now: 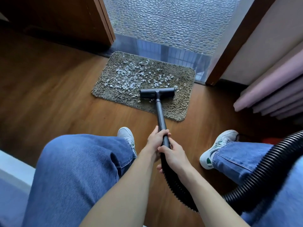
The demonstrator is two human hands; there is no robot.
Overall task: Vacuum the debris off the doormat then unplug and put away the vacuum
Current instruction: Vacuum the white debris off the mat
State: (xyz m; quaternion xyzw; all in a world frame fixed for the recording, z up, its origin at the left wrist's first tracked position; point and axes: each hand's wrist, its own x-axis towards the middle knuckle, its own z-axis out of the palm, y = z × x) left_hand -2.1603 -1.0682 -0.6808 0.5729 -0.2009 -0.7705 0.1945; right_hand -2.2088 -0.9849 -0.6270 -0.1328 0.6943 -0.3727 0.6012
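Note:
A shaggy brown doormat (182, 79) lies on the wooden floor before a doorway. Pale paper-like debris (131, 76) is scattered over its middle and left part. The dark vacuum head (157, 93) rests on the mat's near half, just below the debris. Its wand (160, 115) runs back toward me. My left hand (156, 138) grips the wand higher up, and my right hand (173, 155) grips it just below, where the ribbed black hose (262, 171) begins. The hose loops down and off to the right. The vacuum body and plug are out of sight.
My knees in blue jeans and white sneakers (216, 148) flank the wand. A wooden door (65, 18) stands open at the left, a pebbled floor (172, 22) lies past the threshold, and pink folded fabric (270, 95) hangs at the right.

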